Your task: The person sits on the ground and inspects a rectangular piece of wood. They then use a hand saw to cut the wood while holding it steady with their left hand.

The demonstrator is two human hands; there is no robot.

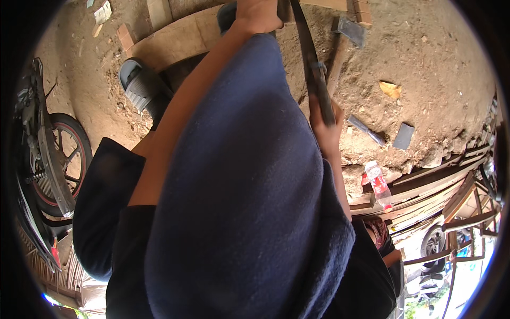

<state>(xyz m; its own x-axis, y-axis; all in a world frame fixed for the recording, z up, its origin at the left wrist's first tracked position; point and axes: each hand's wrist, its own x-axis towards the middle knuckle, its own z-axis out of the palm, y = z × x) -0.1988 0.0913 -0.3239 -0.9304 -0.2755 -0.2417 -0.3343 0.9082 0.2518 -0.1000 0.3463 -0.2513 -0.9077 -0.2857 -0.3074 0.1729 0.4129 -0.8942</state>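
Observation:
My right hand [325, 125] is closed around the dark handle of a machete [305, 40], whose long blade points away and runs off the far edge of the view. My left hand [260, 15] is at the far edge beside the blade, and its fingers are cut off or hidden. Close by is the end of a wide, curved wooden plank [178, 40] on the dirt ground. Just beyond my right hand lies a hammer-like tool [350, 31] with a dark block head, its wooden handle passing partly behind the machete.
To the right lie a dark chisel-like bar [366, 130], a flat grey block [404, 136], a dry leaf [390, 89] and a plastic bottle [378, 186]. Stacked wood slats [425, 186] extend beyond. A motorbike [64, 159] stands at left. My sandalled foot [141, 85] rests near the plank.

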